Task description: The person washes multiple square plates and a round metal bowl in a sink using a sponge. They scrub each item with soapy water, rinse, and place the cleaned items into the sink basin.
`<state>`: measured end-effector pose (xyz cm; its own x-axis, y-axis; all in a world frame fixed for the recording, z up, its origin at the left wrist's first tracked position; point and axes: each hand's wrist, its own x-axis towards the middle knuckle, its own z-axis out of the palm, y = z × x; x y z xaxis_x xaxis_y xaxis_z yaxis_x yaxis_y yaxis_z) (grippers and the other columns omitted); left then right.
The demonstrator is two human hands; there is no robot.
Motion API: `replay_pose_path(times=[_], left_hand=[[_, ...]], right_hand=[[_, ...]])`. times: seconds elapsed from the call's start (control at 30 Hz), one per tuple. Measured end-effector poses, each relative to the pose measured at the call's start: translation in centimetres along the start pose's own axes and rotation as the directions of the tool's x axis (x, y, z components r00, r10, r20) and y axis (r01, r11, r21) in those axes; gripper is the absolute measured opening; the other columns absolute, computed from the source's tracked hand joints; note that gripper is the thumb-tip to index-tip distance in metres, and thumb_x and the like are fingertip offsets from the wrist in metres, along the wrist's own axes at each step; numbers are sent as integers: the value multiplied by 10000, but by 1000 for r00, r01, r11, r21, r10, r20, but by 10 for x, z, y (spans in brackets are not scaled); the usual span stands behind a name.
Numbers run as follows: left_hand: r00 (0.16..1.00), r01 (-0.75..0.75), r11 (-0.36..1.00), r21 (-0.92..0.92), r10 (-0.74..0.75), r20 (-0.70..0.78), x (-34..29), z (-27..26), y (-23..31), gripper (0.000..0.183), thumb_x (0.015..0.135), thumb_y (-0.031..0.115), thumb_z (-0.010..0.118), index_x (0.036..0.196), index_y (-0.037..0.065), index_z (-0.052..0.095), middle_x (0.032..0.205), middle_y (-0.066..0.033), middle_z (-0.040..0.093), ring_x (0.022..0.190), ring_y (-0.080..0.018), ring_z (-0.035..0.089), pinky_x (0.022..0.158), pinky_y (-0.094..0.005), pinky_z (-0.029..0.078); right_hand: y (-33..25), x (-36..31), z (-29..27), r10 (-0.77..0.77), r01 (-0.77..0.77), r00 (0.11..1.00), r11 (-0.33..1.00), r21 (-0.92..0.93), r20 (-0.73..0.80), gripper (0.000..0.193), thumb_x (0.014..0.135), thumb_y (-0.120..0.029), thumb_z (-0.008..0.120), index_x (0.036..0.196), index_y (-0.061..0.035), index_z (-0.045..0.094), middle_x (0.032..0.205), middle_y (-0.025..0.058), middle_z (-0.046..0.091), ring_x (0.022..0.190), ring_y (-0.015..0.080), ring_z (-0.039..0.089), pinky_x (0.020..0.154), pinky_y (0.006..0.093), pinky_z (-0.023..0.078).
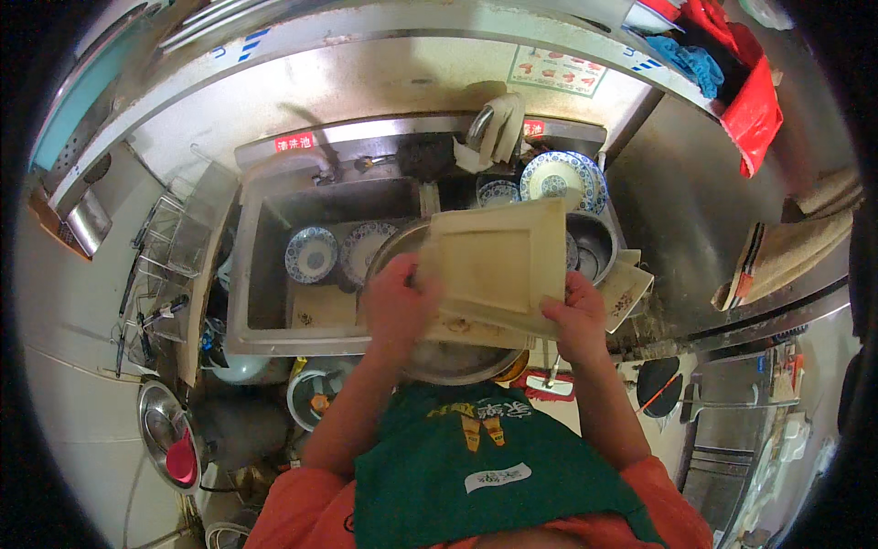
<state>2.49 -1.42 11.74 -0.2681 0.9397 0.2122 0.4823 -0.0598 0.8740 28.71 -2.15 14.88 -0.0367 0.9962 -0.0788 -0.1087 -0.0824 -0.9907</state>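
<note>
A cream rectangular plate [494, 261], with a raised rim, is tilted above a large round metal basin [448, 368]. My right hand [578, 316] grips its lower right corner with the thumb on top. My left hand [402, 306] is curled at the plate's left edge and blurred by motion. Something dark shows by its fingers, too smeared to name. Beneath the held plate, part of another rectangular plate [476, 331] shows over the basin.
The steel sink [293, 346] on the left holds blue-and-white round plates [311, 254] and a rectangular one [322, 306]. More patterned plates [558, 174] are stacked behind on the right, beside a dark bowl [596, 247]. A cloth [501, 128] hangs near the wall. A shelf [412, 26] crosses overhead.
</note>
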Motion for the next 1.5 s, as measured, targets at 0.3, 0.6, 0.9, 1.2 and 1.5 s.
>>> replay_pose_path(times=[0.3,0.6,0.9,1.2,1.5], left_hand=[[877,-458,881,117,470,-101,23,41,81,523,792,194,643,1313,161,613,1422,-192,485,1351,-437,395,1123,-569,266],[994,70,995,-70,-76,-81,70,45,-37,363,905,230,538,1215,67,632,1228,-225,617,1179,-424,563,1018,-485,447],[986,46,963,264,-2,-165,13,35,-94,381,990,190,505,1310,-12,549,1240,-233,632,1142,-405,611,1021,-452,461],[934,357,604,-712,-225,278,-41,-38,45,427,1050,231,446,1375,-34,526,1268,-125,649,1100,-217,644,949,-380,537],[610,792,405,-457,-546,574,-55,-58,-26,346,1005,241,520,1229,-5,616,1055,-94,699,850,-190,673,723,-351,561]], right_hand=[[9,-13,40,-86,217,965,796,-565,249,266,816,6,612,1082,16,602,969,118,688,942,180,652,840,339,515],[1,-33,27,-85,134,980,951,-279,182,344,842,-16,693,1171,31,604,1092,103,710,983,153,654,905,326,522],[-29,-35,9,-187,261,959,879,-399,215,275,860,19,701,1127,27,638,959,89,737,880,130,675,806,305,551],[-40,-11,39,-180,738,672,248,-628,718,420,742,31,663,1152,-60,663,1062,112,731,896,322,689,764,402,524],[-32,24,77,-171,935,318,-109,-338,933,279,807,-109,656,1083,-91,624,1279,122,636,1235,321,567,988,493,441]])
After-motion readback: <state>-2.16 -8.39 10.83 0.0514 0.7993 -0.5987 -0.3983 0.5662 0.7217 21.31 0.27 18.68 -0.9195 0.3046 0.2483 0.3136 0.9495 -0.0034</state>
